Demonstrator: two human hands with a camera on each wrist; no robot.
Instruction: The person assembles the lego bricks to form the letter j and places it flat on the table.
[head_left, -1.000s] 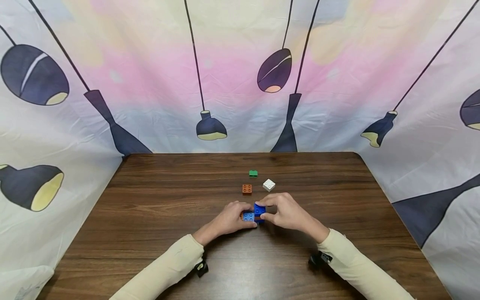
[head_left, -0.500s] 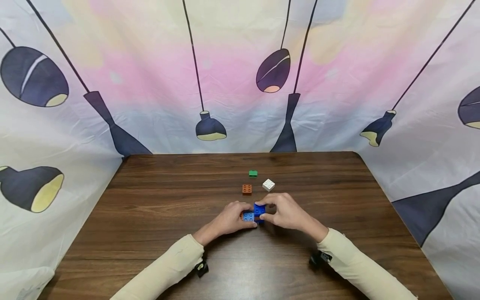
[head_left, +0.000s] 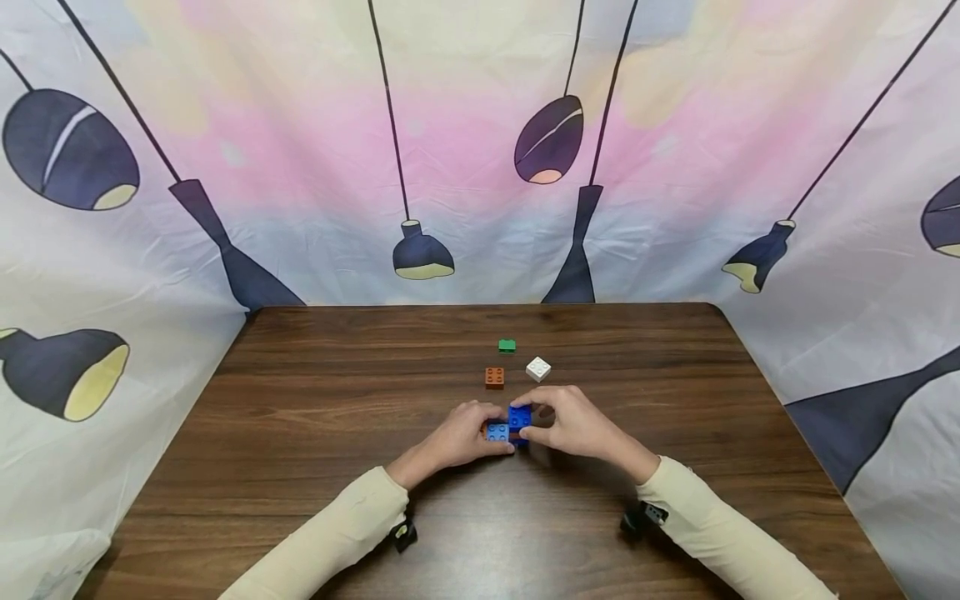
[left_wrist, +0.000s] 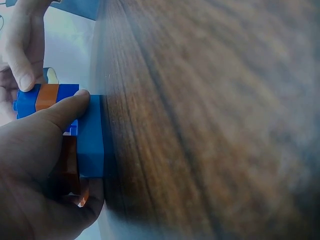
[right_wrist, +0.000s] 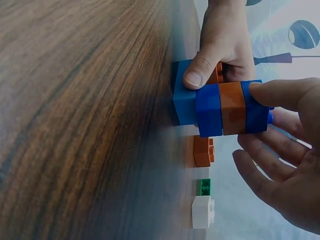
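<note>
In the head view, both hands meet over a small build of toy building bricks at the table's middle. My left hand (head_left: 461, 437) grips the light blue base brick (left_wrist: 91, 142), its thumb along the near side. An orange brick (left_wrist: 71, 165) sits on that base, partly hidden by the hand. At the base's right end rises a stack of a blue brick (right_wrist: 208, 110), an orange brick (right_wrist: 232, 107) and a top blue brick (head_left: 519, 416). My right hand (head_left: 573, 423) pinches the top blue brick between thumb and fingers.
Beyond the hands lie three loose bricks: an orange-brown one (head_left: 494, 377), a white one (head_left: 537, 368) and a green one (head_left: 507, 346). The wooden table (head_left: 337, 375) ends at a printed cloth backdrop (head_left: 480, 167).
Almost nothing differs: both hands keep their grip on the bricks in the same place. The head view shifts very slightly.
</note>
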